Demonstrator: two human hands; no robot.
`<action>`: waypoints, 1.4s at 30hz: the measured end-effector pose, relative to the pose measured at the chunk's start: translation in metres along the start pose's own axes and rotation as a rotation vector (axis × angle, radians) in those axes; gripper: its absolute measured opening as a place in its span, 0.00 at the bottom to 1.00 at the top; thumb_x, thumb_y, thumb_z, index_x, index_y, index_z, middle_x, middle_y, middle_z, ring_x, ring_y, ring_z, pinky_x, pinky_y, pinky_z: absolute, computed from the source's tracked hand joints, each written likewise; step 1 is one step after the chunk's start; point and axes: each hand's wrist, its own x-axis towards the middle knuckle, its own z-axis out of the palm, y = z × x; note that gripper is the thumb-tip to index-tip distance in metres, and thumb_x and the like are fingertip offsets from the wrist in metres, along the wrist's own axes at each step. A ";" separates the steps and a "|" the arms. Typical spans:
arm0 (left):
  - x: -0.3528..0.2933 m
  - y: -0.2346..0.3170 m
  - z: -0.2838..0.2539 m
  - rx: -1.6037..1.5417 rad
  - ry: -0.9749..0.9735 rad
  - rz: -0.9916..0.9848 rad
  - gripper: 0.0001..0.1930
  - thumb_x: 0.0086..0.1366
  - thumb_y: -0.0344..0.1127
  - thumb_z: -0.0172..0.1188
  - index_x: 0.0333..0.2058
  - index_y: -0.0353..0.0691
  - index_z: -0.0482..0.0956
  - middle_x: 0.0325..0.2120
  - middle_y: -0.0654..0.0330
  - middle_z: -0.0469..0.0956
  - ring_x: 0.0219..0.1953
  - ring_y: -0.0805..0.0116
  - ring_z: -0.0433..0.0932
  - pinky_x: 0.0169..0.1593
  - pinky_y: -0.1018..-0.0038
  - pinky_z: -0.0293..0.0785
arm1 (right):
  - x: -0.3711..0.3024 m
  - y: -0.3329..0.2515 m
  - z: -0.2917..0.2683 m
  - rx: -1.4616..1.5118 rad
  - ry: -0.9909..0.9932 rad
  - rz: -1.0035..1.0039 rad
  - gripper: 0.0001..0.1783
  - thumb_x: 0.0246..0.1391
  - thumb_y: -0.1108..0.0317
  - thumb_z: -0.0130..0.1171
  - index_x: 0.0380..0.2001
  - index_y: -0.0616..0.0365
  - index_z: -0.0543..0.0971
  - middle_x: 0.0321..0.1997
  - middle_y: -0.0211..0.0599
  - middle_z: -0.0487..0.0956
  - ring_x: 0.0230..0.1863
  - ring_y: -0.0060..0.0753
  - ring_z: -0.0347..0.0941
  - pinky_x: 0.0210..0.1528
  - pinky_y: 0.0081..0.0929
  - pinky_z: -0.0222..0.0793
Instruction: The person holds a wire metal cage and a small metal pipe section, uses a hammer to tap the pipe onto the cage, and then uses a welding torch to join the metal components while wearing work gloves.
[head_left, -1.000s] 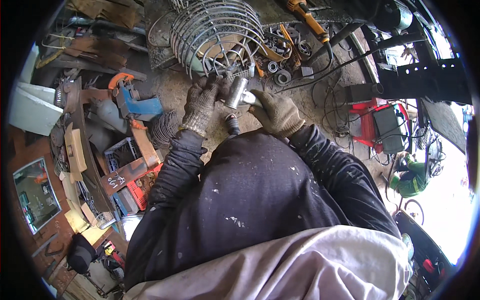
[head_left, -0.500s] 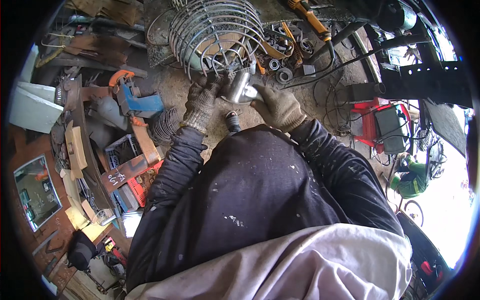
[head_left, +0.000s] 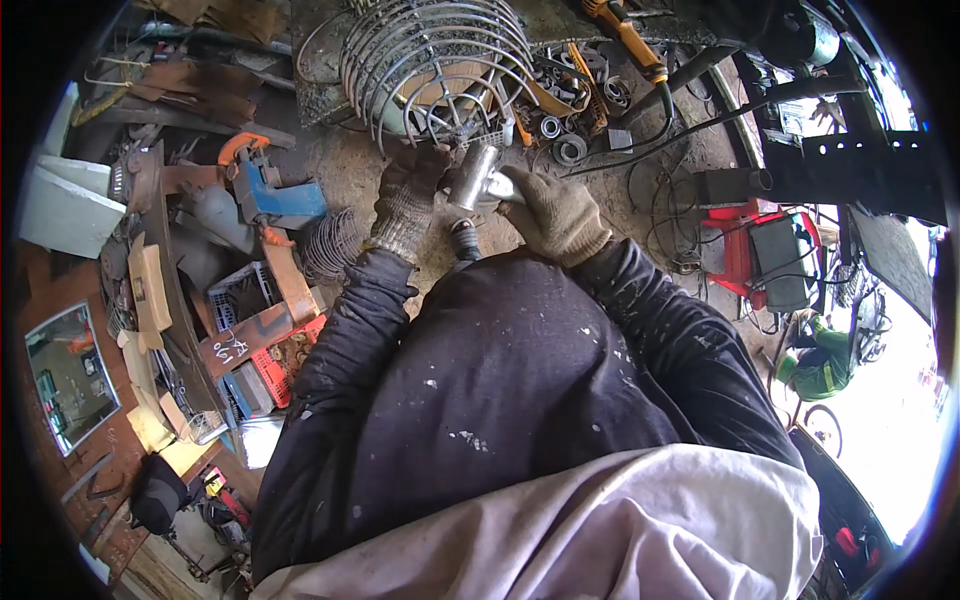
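Observation:
My right hand [head_left: 560,216], in a worn knit glove, is closed round the side branch of a shiny metal T-shaped pipe piece [head_left: 474,178]. The piece's thicker cylinder stands tilted between my two hands. Dark and dirty, the glove on my left hand [head_left: 405,198] has its fingers curled just left of that cylinder; what they grip, if anything, is hidden. Just beyond both hands lies a round cage of bent metal rods [head_left: 435,75], its near end close to my left fingertips.
Beyond my right hand are loose metal rings [head_left: 569,150] and a yellow power tool [head_left: 628,38] with its cable. A blue and orange clamp-like tool [head_left: 280,200] sits on the left. To the right are a red plastic stool [head_left: 735,250] and a person in green [head_left: 825,360].
The T-shaped piece has turned slightly in my right hand, so the wide rim at its lower end no longer shows. My left fingers have shifted a little beside it.

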 end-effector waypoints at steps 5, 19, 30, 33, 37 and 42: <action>-0.002 -0.001 0.001 -0.161 0.002 0.011 0.08 0.65 0.31 0.64 0.42 0.40 0.81 0.38 0.64 0.82 0.40 0.74 0.80 0.47 0.76 0.76 | 0.003 0.012 0.000 0.095 -0.014 0.062 0.28 0.56 0.59 0.62 0.58 0.57 0.72 0.40 0.50 0.81 0.43 0.54 0.79 0.44 0.42 0.75; 0.006 -0.004 -0.013 0.212 -0.028 0.006 0.14 0.70 0.38 0.58 0.50 0.36 0.77 0.37 0.57 0.82 0.38 0.68 0.82 0.46 0.69 0.79 | 0.030 -0.007 -0.014 0.205 0.007 0.098 0.24 0.62 0.51 0.55 0.52 0.60 0.72 0.35 0.54 0.80 0.40 0.58 0.78 0.41 0.45 0.73; -0.009 0.009 0.005 0.105 0.046 0.041 0.12 0.66 0.35 0.62 0.45 0.36 0.81 0.37 0.61 0.83 0.38 0.72 0.80 0.45 0.74 0.76 | 0.021 -0.016 -0.025 0.475 -0.055 -0.002 0.27 0.64 0.50 0.52 0.50 0.66 0.74 0.29 0.54 0.78 0.34 0.55 0.78 0.37 0.42 0.72; -0.004 0.003 -0.002 0.109 0.061 0.064 0.12 0.66 0.34 0.62 0.45 0.36 0.81 0.36 0.61 0.83 0.36 0.72 0.81 0.44 0.73 0.77 | 0.026 -0.011 -0.022 0.508 -0.021 -0.071 0.27 0.64 0.51 0.52 0.51 0.67 0.74 0.28 0.52 0.78 0.31 0.52 0.78 0.35 0.41 0.72; -0.001 0.005 0.000 0.130 -0.002 -0.019 0.15 0.68 0.36 0.60 0.51 0.37 0.77 0.40 0.58 0.82 0.40 0.68 0.81 0.46 0.71 0.79 | 0.025 -0.002 -0.016 0.604 -0.077 0.197 0.25 0.65 0.53 0.51 0.52 0.66 0.73 0.27 0.49 0.78 0.29 0.42 0.79 0.33 0.36 0.72; 0.002 -0.004 -0.007 0.112 0.012 -0.018 0.13 0.70 0.34 0.57 0.50 0.36 0.77 0.39 0.58 0.82 0.39 0.68 0.81 0.45 0.71 0.80 | 0.009 0.003 -0.011 0.603 -0.101 0.147 0.23 0.65 0.53 0.50 0.49 0.65 0.74 0.29 0.47 0.79 0.31 0.38 0.79 0.33 0.35 0.72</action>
